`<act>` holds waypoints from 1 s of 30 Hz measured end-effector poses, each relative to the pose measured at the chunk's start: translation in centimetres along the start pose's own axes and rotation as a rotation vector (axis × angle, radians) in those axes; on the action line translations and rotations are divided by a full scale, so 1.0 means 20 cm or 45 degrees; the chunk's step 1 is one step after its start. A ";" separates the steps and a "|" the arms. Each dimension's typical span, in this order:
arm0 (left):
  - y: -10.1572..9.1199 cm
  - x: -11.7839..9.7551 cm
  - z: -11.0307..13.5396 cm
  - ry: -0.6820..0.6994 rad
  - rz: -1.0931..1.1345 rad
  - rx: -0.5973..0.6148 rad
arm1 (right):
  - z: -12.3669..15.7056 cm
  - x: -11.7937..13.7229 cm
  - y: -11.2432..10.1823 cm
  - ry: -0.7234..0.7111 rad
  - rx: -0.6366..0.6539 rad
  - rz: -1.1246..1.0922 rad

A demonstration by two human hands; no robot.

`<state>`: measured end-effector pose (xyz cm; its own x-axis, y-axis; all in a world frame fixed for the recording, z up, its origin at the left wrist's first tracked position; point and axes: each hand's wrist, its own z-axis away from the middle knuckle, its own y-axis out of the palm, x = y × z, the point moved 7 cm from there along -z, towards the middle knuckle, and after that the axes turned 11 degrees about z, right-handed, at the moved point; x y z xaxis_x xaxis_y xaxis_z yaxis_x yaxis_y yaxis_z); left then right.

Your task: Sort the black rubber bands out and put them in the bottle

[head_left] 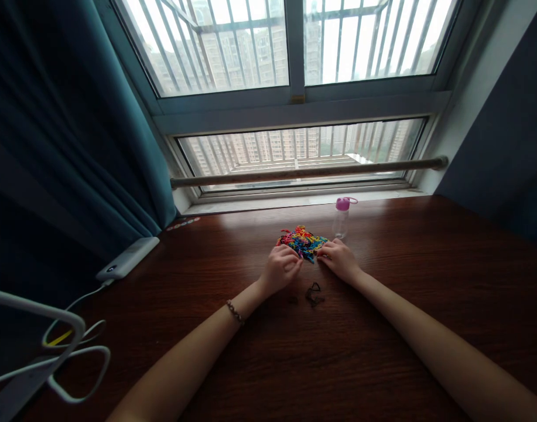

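A heap of small, thin, looped pieces (304, 239) in red, yellow, blue and black lies on the brown tabletop; their exact kind is too small to tell. My left hand (282, 266) is at the heap's near left edge, its fingers curled together in a pinch. Whatever it grips is hidden. Against the right edge rests my right hand (337, 259), fingers bent and closed near the blue pieces, with their tips partly out of sight. Several dark looped pieces (314, 295) lie apart from the heap, closer to me, between my forearms.
Behind my right hand stands a clear bottle (341, 221) with a pink lid. A white power bank (128, 259) with a cable sits at the left by the blue curtain (119, 146). White tubing (70, 328) loops at lower left. A rail (303, 174) crosses the window.
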<state>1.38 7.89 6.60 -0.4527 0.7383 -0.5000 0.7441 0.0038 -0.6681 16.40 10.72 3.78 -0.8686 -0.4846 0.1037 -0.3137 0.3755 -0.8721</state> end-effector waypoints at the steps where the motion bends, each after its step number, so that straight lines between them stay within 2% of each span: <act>1: -0.03 0.05 -0.01 -0.069 -0.089 -0.112 | 0.00 0.00 0.00 0.006 -0.004 0.022; 3: -0.06 0.14 -0.01 -0.167 -0.235 -0.218 | 0.00 -0.01 0.00 0.009 -0.031 0.046; 7: -0.04 0.22 -0.01 -0.224 -0.342 -0.160 | 0.00 -0.03 -0.03 0.097 -0.155 -0.099; 12: -0.01 0.23 -0.01 -0.207 -0.354 -0.082 | 0.02 -0.13 -0.03 0.441 -0.215 -0.598; 16: -0.01 0.23 -0.01 -0.208 -0.350 -0.088 | 0.03 -0.16 0.03 0.655 -0.148 -1.100; 18: -0.01 0.23 -0.01 -0.212 -0.356 -0.096 | 0.03 -0.15 0.05 0.686 -0.096 -1.258; 21: -0.01 0.22 -0.01 -0.196 -0.367 -0.074 | 0.03 -0.12 0.06 0.683 -0.070 -1.353; 24: 0.00 0.20 -0.02 -0.169 -0.382 -0.052 | 0.03 -0.09 0.07 0.673 -0.049 -1.381; 30: -0.03 0.18 -0.01 -0.152 -0.309 -0.112 | 0.04 -0.04 0.03 0.621 -0.024 -1.391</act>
<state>-0.55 10.70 5.36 -0.6736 0.6242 -0.3958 0.6441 0.2331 -0.7286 17.21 10.75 2.89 -0.1917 -0.2056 0.9597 -0.9786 -0.0348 -0.2029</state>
